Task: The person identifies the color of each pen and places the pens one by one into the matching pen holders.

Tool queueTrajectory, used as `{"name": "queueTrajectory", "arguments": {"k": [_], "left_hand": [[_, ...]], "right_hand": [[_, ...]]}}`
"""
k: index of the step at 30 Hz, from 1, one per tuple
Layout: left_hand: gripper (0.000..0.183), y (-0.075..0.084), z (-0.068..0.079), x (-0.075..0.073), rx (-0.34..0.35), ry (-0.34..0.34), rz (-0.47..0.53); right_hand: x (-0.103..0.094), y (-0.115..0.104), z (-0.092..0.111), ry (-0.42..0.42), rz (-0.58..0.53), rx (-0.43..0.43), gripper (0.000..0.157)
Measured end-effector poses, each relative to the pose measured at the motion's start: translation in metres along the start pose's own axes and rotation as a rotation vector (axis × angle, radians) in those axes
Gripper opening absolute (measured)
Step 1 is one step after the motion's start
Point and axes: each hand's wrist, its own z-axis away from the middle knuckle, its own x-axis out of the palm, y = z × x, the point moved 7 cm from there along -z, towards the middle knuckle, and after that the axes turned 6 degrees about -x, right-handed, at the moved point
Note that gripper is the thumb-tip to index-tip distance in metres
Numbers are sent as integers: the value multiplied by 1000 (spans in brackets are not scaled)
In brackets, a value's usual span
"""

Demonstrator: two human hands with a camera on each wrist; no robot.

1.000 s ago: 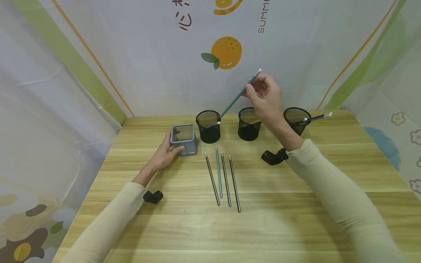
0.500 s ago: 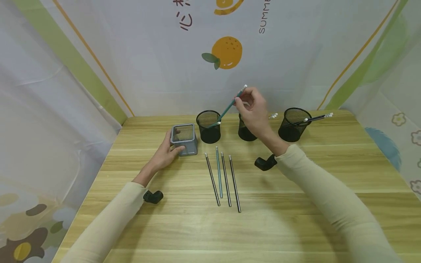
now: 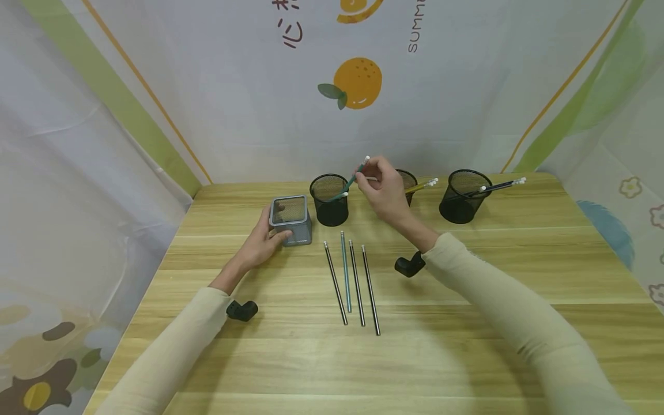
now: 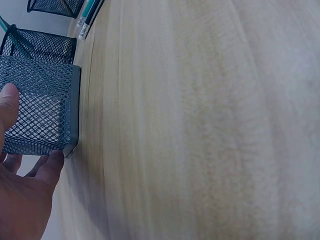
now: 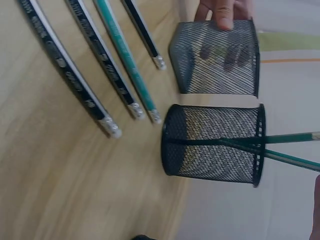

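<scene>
My right hand (image 3: pixel 385 189) pinches a green pencil (image 3: pixel 351 182) near its white eraser end. The pencil slants down into the leftmost round black mesh pen cup (image 3: pixel 332 215). Another green pencil (image 5: pixel 292 137) leans inside that cup, crossing the first in the right wrist view. My left hand (image 3: pixel 257 244) grips a square grey mesh pen holder (image 3: pixel 298 234) standing on the table, thumb on the near side and fingers round the left. Just in front of the cups lie three black pencils (image 3: pixel 369 288) and one green pencil (image 3: pixel 345 274), erasers pointing away from me.
A second round mesh cup (image 3: pixel 410 199), partly hidden behind my right hand, contains yellow pencils (image 3: pixel 422 185). The third cup (image 3: pixel 457 208), at right, has black pencils (image 3: pixel 500 186) leaning out. Behind the wooden table (image 3: pixel 290 357) hangs a printed white curtain (image 3: pixel 259 132).
My right hand has moved left and down, lowering the green pencil deeper into the leftmost round cup. The yellow pencils have come into fuller view. My left hand and the square holder stay put.
</scene>
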Motion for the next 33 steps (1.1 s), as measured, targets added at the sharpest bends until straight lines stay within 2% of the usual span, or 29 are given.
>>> {"name": "queueTrajectory", "arguments": {"k": [11,18,22,29,33], "left_hand": [[70,-2,-1,0,1,5,1],[69,-3,-1,0,-2,8,-2],[69,-3,0,0,-9,10,-12],[69,-2,-1,1,-10,1,2],[69,-2,-1,1,-10,2,4]], "right_hand": [[7,10,10,-58,22,55,14],[-1,47,10,-49,-54,70,16],[-5,36,7,-45,-51,81,17],[-13,-4,4,-42,-19,45,16],[-18,-15,4,-37,-5,43,13]]}}
